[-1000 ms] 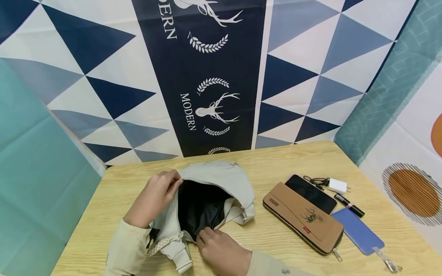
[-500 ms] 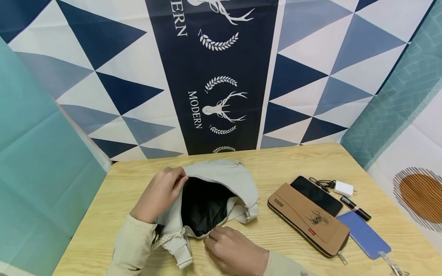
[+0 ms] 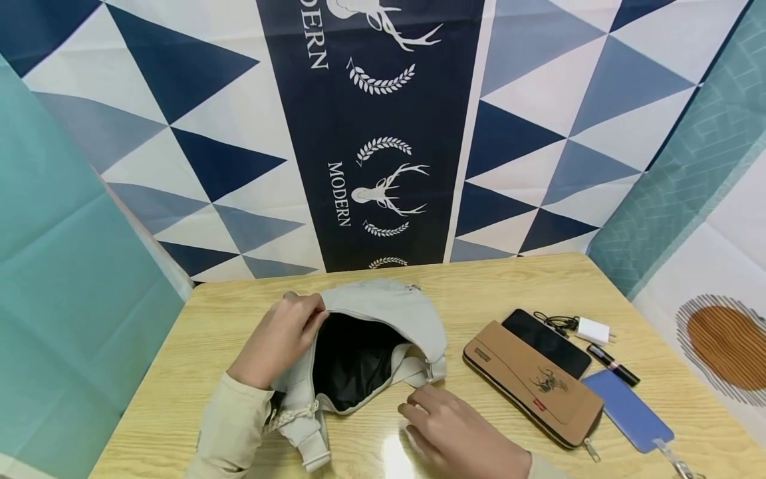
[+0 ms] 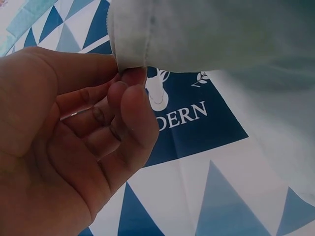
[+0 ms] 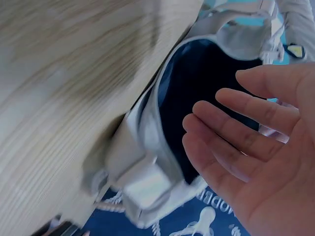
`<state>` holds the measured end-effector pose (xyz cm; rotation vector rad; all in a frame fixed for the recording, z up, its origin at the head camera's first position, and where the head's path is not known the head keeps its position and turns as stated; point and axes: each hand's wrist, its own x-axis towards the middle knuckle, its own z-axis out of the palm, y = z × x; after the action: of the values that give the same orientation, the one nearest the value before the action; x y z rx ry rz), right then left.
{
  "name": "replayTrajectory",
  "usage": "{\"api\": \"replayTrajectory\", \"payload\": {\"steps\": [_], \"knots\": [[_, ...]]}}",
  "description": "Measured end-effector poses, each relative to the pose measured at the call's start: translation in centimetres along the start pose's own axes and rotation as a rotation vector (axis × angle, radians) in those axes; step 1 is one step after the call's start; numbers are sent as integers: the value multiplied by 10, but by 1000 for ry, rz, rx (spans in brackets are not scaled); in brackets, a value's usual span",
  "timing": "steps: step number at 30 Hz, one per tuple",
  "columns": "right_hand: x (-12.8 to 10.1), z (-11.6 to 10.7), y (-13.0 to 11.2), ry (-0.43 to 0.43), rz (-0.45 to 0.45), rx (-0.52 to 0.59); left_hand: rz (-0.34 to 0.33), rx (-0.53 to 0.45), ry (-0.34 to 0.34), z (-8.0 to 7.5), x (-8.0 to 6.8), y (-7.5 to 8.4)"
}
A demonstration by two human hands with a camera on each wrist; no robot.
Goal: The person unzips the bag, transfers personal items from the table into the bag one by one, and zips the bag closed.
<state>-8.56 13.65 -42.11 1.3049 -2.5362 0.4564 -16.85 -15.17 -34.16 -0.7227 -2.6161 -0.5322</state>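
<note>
A light grey bag [image 3: 383,313] lies on the wooden table [image 3: 509,279] with its mouth held wide, showing a black lining [image 3: 350,359]. My left hand [image 3: 281,336] pinches the bag's upper left rim [image 4: 129,46] between thumb and fingers. My right hand [image 3: 461,436] hovers open just off the bag's near right corner, fingers relaxed and holding nothing. In the right wrist view the open right hand [image 5: 246,147] sits in front of the bag's dark opening [image 5: 202,83].
To the right lie a tan zip wallet [image 3: 532,382], a black phone [image 3: 546,342], a white charger with cable [image 3: 589,328], a dark lipstick [image 3: 612,364] and a blue card holder [image 3: 628,411]. A patterned cloth hangs behind the table.
My right hand let go of the bag's near rim and moved right, away from the opening. My left hand kept its pinch on the rim.
</note>
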Motion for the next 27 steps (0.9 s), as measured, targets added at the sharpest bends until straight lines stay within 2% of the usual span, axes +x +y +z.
{"api": "replayTrajectory", "payload": {"steps": [10, 16, 18, 23, 27], "knots": [[-20, -12, 20, -32, 206, -19, -10, 22, -7, -4, 0, -1], [-31, -20, 37, 65, 220, -60, -9, 39, -8, -6, 1, 0], [-37, -24, 45, 90, 253, -81, -7, 41, -5, -6, 1, 0], [-50, -35, 62, 122, 405, -92, 3, 38, -10, -4, 1, 0], [-68, -42, 80, 193, 424, -113, 12, 40, -12, -3, 0, 1]]}}
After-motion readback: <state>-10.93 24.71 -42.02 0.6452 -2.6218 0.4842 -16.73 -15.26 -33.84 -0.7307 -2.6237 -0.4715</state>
